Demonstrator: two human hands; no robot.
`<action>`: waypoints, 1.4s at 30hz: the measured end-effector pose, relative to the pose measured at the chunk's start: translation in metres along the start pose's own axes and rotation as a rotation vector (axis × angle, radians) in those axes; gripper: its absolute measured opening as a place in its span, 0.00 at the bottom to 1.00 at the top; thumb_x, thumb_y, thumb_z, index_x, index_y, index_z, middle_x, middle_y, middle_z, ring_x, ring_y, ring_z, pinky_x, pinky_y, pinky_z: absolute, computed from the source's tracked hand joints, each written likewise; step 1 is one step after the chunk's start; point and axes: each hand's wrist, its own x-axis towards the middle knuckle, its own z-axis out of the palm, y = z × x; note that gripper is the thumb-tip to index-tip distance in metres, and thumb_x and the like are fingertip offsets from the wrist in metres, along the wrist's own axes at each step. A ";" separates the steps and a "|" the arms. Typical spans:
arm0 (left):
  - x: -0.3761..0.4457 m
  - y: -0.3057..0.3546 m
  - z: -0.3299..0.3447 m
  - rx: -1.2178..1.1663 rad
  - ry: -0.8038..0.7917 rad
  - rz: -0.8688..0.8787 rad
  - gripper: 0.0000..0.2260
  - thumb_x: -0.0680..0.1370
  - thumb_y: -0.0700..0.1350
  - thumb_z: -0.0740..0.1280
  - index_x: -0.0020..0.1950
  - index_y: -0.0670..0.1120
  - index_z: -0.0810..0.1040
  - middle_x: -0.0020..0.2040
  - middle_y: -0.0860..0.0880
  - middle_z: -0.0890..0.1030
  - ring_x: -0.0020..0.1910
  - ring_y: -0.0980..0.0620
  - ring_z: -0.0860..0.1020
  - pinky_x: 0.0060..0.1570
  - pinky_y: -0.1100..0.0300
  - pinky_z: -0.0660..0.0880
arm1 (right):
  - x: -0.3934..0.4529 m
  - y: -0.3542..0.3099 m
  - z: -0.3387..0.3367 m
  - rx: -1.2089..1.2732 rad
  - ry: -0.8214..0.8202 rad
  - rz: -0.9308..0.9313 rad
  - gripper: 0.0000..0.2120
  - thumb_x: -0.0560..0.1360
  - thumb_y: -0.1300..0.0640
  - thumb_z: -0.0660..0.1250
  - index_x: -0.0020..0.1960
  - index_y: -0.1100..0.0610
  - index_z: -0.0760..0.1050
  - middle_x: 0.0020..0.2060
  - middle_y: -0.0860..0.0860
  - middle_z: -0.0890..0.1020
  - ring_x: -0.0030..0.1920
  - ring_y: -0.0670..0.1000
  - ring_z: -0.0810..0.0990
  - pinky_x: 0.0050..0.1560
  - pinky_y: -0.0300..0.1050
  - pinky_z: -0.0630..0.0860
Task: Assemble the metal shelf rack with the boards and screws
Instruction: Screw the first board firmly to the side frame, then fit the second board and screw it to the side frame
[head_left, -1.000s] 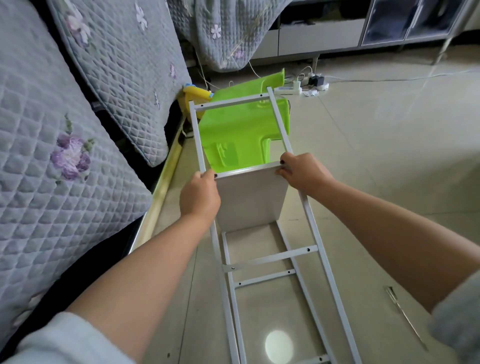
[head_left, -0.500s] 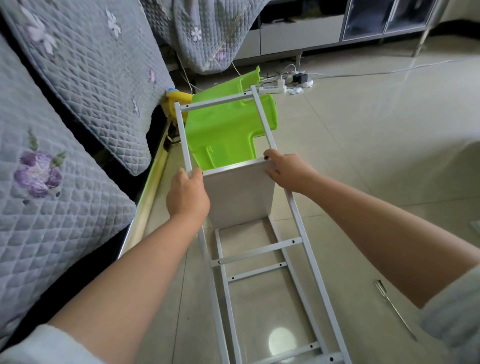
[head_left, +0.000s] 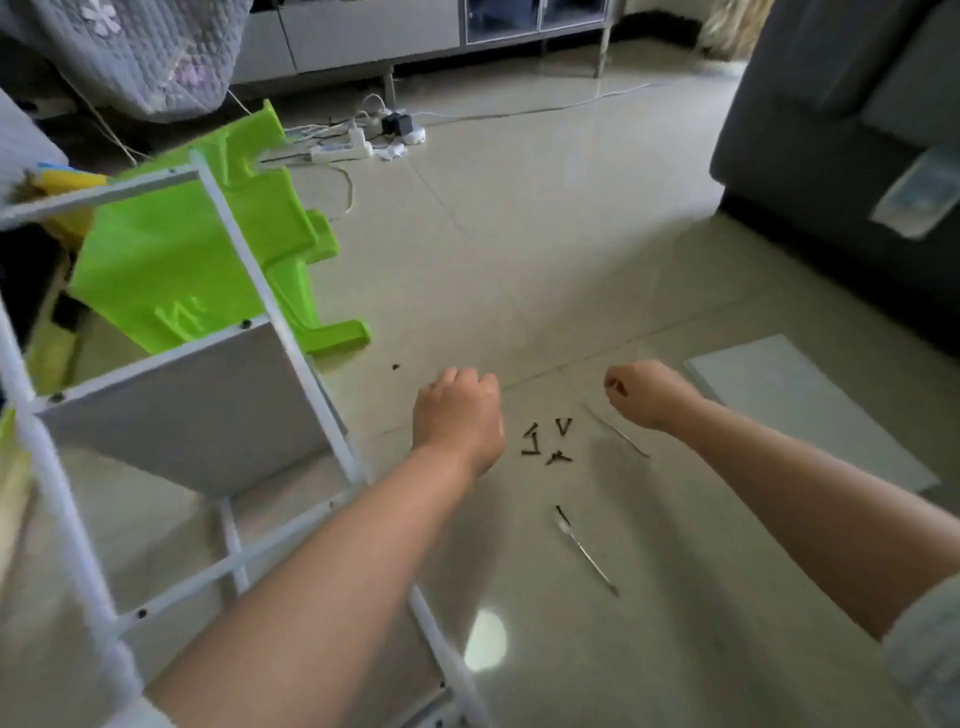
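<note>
Above floor screws (head_left: 546, 441) | left hand (head_left: 457, 410) loosely curled (holding nothing) | right hand (head_left: 647, 392) likewise

The pale tiled floor (head_left: 519, 249) carries the white metal rack (head_left: 291, 364) at left, dark screws (head_left: 545, 441) in the middle, a screwdriver (head_left: 587, 553) nearer, and a white board (head_left: 810, 410) at right.

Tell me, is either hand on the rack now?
Apart. The head view shows bare floor between the left hand and the rack; the right hand is farther off.
</note>
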 end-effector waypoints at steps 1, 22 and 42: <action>0.007 0.019 0.012 -0.016 -0.081 -0.003 0.12 0.77 0.39 0.55 0.59 0.40 0.72 0.59 0.42 0.74 0.61 0.43 0.70 0.55 0.55 0.69 | -0.003 0.027 0.009 -0.020 -0.022 0.071 0.15 0.79 0.59 0.52 0.58 0.62 0.73 0.55 0.59 0.78 0.54 0.58 0.76 0.49 0.45 0.72; 0.051 0.163 0.149 -0.105 -0.545 0.193 0.12 0.78 0.38 0.54 0.60 0.40 0.69 0.62 0.43 0.70 0.64 0.45 0.67 0.58 0.54 0.68 | -0.016 0.217 0.110 -0.265 -0.149 0.591 0.26 0.71 0.63 0.67 0.62 0.78 0.65 0.57 0.77 0.70 0.55 0.72 0.75 0.50 0.58 0.76; 0.044 0.045 0.045 -0.314 -0.252 -0.230 0.18 0.79 0.44 0.58 0.67 0.39 0.65 0.65 0.37 0.70 0.65 0.39 0.69 0.60 0.52 0.68 | -0.007 0.100 -0.010 -0.076 0.390 0.172 0.10 0.77 0.67 0.52 0.53 0.70 0.69 0.39 0.67 0.75 0.45 0.65 0.79 0.37 0.48 0.68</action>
